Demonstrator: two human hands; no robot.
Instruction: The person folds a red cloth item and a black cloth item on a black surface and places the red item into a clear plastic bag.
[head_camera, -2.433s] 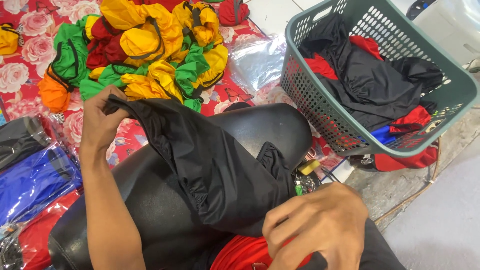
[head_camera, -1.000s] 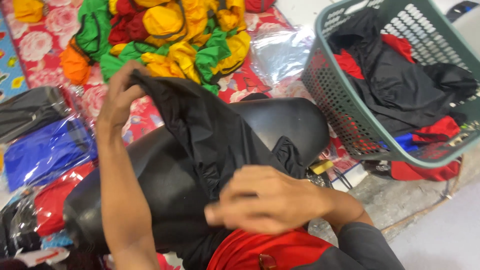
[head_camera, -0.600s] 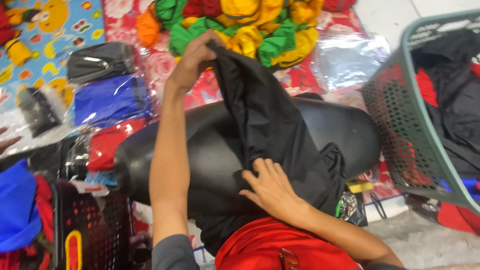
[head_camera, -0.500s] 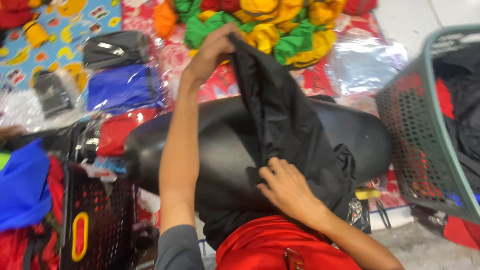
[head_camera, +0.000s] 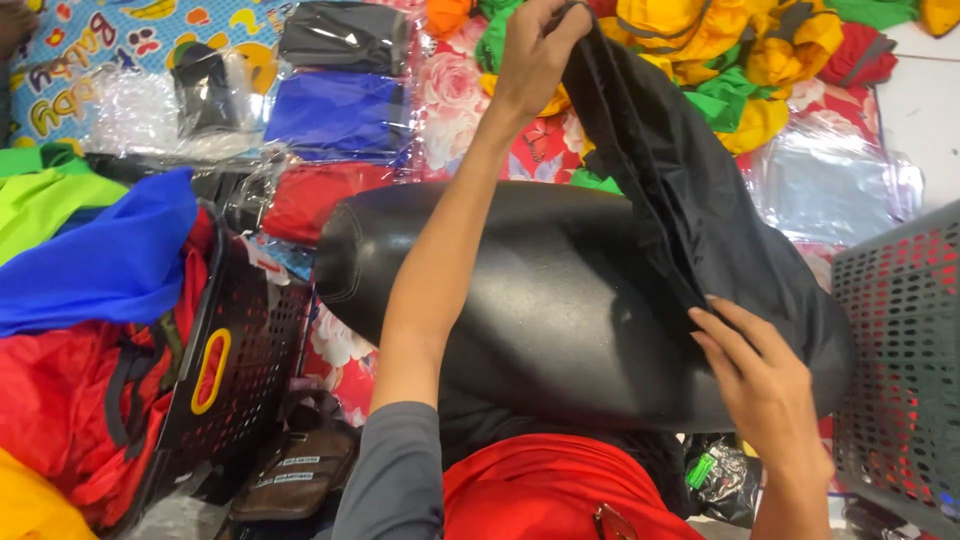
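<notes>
Left hand risen, pinching black garment top; right hand grips lower fold.

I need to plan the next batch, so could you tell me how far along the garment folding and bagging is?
Done: several folded garments already sit in clear bags on the floral mat. In hand: the left hand lifts one end of a black garment over the black padded seat, while the right hand pinches its lower edge. Left: the loose yellow and green pile is unbagged.
</notes>
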